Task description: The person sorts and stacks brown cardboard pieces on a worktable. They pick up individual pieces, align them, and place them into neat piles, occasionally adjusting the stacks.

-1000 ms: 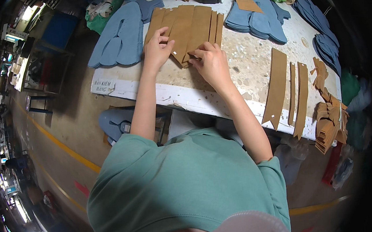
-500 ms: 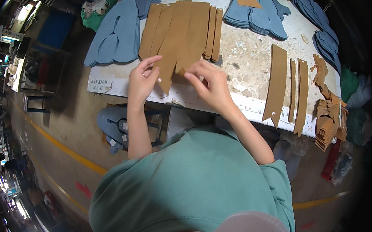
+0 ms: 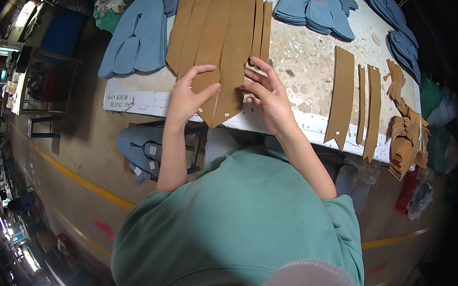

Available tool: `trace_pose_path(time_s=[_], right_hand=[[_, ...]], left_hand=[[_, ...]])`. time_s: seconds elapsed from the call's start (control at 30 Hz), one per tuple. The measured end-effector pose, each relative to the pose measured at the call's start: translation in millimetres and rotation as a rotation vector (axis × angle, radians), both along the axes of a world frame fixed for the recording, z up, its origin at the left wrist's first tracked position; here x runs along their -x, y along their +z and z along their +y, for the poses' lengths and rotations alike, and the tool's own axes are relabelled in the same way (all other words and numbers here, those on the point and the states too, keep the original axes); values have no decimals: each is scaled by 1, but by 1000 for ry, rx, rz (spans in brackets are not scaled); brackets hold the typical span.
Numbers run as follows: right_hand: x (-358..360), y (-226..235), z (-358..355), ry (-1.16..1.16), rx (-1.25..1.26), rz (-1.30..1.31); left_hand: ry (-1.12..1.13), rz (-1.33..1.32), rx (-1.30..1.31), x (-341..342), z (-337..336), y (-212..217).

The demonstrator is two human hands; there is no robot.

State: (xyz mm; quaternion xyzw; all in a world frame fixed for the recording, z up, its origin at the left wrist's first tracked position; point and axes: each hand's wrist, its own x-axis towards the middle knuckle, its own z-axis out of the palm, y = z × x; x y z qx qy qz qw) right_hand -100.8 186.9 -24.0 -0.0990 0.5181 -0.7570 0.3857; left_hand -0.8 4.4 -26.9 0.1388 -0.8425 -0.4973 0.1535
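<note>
Several long brown leather-like strips (image 3: 230,36) lie side by side at the near part of the table, overlapping, with small white stickers at some ends. Two of their pointed near ends meet in a V by the table's front edge. Over the left strips is my left hand (image 3: 186,100), thumb and forefinger apart, the thumb tip resting near the seam between two strips. My right hand (image 3: 272,93) is at the right border of the same strips, its thumb and forefinger spread and the other fingers loosely curled. Narrower brown strips (image 3: 268,25) lie just beyond it.
Blue cut pieces are stacked at the left (image 3: 135,39) and back right (image 3: 313,13). To the right lie a wide brown strip (image 3: 340,92), two slimmer ones, and a tied brown bundle (image 3: 406,141) at the edge. Below the table, more blue pieces (image 3: 139,145) rest on a stool.
The strip end that my right fingers held folded up now lies flat beside its neighbour. My right hand has moved right and its fingers have spread. My left hand has shifted slightly right.
</note>
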Motion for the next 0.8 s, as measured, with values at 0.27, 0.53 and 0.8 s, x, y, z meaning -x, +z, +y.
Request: trace_pose_path(time_s=[0.27, 0.53, 0.8], right_hand=[[-3, -7, -5, -88, -354, 974], [9, 55, 56, 100, 65, 615], [39, 72, 109, -154, -24, 331]], left_hand=[[129, 18, -217, -4, 4, -1], [-131, 284, -805, -25, -2, 77], [-416, 44, -490, 47, 43, 94]])
